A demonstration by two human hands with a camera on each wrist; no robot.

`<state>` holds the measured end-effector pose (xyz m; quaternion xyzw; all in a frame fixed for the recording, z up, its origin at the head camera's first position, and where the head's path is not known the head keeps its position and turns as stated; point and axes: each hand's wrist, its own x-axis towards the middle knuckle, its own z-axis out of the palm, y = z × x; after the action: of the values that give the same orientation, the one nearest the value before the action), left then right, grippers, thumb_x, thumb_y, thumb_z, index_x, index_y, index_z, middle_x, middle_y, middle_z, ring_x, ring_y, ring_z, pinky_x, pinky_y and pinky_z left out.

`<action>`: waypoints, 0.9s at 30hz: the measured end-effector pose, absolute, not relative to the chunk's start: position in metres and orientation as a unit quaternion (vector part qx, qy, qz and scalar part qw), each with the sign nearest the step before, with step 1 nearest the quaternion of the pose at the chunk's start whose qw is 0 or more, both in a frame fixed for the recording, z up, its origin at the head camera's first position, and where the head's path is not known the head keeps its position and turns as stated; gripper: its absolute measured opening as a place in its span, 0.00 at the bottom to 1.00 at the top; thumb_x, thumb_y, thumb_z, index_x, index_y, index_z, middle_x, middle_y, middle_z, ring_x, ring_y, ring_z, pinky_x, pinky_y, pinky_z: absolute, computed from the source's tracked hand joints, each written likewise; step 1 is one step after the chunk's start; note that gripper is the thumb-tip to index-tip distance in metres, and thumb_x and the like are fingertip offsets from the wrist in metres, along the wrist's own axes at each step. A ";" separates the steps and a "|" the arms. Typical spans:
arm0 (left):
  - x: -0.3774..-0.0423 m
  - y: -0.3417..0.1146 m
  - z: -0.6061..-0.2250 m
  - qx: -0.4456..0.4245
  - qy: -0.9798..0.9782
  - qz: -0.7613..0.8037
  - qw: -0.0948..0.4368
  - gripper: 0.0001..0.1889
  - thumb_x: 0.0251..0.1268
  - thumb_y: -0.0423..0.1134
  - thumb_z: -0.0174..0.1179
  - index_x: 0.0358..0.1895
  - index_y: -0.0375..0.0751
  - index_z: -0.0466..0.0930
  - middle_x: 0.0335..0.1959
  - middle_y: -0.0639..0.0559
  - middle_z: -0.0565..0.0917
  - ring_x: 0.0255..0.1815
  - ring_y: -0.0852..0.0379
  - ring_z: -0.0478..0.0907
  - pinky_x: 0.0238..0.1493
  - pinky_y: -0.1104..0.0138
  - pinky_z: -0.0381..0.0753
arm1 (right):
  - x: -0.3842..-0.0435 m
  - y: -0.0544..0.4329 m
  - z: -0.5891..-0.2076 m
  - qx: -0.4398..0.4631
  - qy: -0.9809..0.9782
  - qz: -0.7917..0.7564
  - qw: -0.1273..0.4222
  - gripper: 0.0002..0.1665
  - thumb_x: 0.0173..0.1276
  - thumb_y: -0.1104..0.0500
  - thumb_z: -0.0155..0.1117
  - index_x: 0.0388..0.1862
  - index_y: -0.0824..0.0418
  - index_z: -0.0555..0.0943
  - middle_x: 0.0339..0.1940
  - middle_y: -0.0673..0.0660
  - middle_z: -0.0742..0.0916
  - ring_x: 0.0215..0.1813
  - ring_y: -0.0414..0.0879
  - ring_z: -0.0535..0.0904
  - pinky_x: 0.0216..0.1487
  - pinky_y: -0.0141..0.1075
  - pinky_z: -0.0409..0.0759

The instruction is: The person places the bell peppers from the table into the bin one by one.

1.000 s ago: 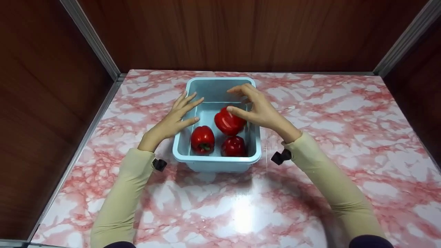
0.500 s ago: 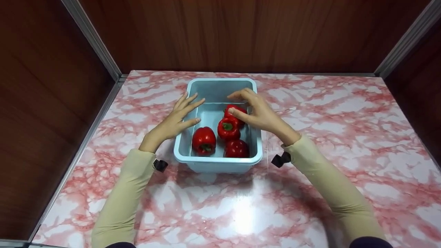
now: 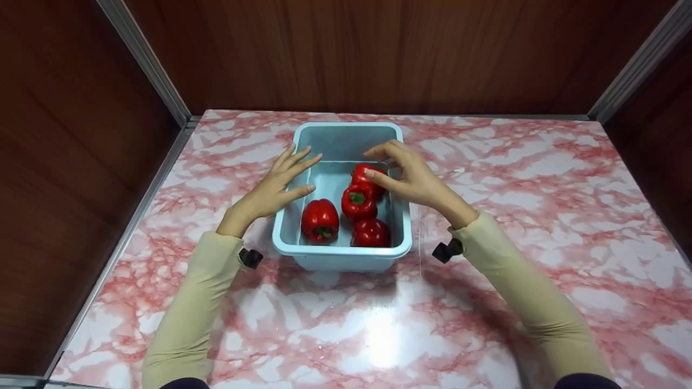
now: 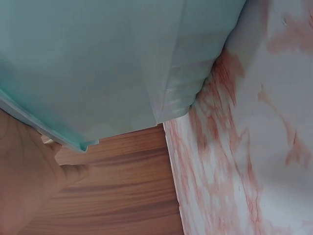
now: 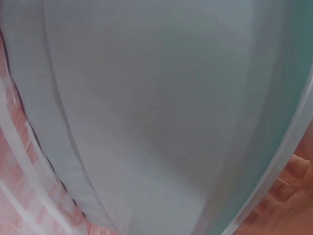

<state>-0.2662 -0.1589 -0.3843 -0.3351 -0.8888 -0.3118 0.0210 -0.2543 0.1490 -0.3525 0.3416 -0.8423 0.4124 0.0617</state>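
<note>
Several red bell peppers lie inside a light blue plastic bin in the head view: one pepper point(image 3: 320, 216) at the front left, one point(image 3: 371, 233) at the front right, one point(image 3: 358, 208) in the middle with its green stem up, and one point(image 3: 363, 174) farther back. The bin point(image 3: 340, 250) stands on the table. Over its left rim my left hand point(image 3: 267, 189) spreads its fingers and holds nothing. My right hand point(image 3: 413, 175) hovers across the right rim, fingers loosely bent and thumb apart, overlapping the back pepper. Both wrist views are mostly filled by the bin's outer wall point(image 4: 107, 63).
Red and white marbled tabletop point(image 3: 519, 200) surrounds the bin. Dark wooden panels point(image 3: 346, 54) close off the back and both sides, with grey metal strips along their corners. A black wrist camera point(image 3: 447, 250) is strapped to the right sleeve, another to the left.
A pepper beneath my right hand has dropped into the bin, and the middle and back peppers now show apart. My right hand has shifted slightly right; the left has hardly moved.
</note>
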 end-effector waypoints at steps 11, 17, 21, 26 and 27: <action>-0.266 -0.157 -0.372 -0.326 -0.904 -0.275 0.022 0.32 0.64 0.63 0.46 0.71 0.68 0.51 0.75 0.56 0.47 0.75 0.54 0.30 0.66 0.39 0.38 | -0.256 0.158 -0.347 0.344 -0.848 0.394 0.083 0.23 0.62 0.48 0.64 0.57 0.49 0.76 0.54 0.49 0.78 0.53 0.43 0.72 0.52 0.42 0.72; -0.269 -0.151 -0.362 -0.332 -0.906 -0.261 0.026 0.32 0.64 0.64 0.45 0.71 0.70 0.50 0.76 0.58 0.45 0.76 0.50 0.32 0.66 0.39 0.36 | -0.256 0.165 -0.346 0.332 -0.863 0.371 0.083 0.27 0.62 0.45 0.62 0.60 0.45 0.73 0.60 0.48 0.75 0.61 0.44 0.69 0.61 0.48 0.69; -0.270 -0.148 -0.357 -0.338 -0.906 -0.254 0.030 0.33 0.64 0.65 0.45 0.71 0.69 0.49 0.76 0.57 0.44 0.76 0.50 0.32 0.67 0.39 0.35 | -0.257 0.169 -0.346 0.333 -0.868 0.360 0.084 0.29 0.62 0.43 0.61 0.62 0.45 0.72 0.63 0.50 0.73 0.65 0.45 0.66 0.64 0.50 0.65; -0.271 -0.146 -0.353 -0.335 -0.909 -0.246 0.032 0.34 0.63 0.66 0.44 0.72 0.70 0.46 0.76 0.57 0.43 0.75 0.54 0.30 0.67 0.40 0.34 | -0.259 0.174 -0.345 0.335 -0.867 0.357 0.090 0.30 0.63 0.43 0.61 0.63 0.46 0.71 0.65 0.53 0.72 0.67 0.46 0.65 0.65 0.51 0.63; -0.271 -0.145 -0.353 -0.332 -0.911 -0.244 0.032 0.34 0.63 0.66 0.44 0.71 0.70 0.46 0.76 0.58 0.43 0.75 0.55 0.29 0.68 0.41 0.34 | -0.260 0.176 -0.345 0.335 -0.867 0.357 0.090 0.30 0.63 0.43 0.61 0.64 0.46 0.71 0.66 0.54 0.71 0.67 0.47 0.64 0.65 0.52 0.63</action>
<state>-0.2714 -0.1455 -0.3526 -0.3321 -0.9106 -0.2439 0.0317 -0.2595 0.1757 -0.3451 0.3348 -0.8673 0.3571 0.0900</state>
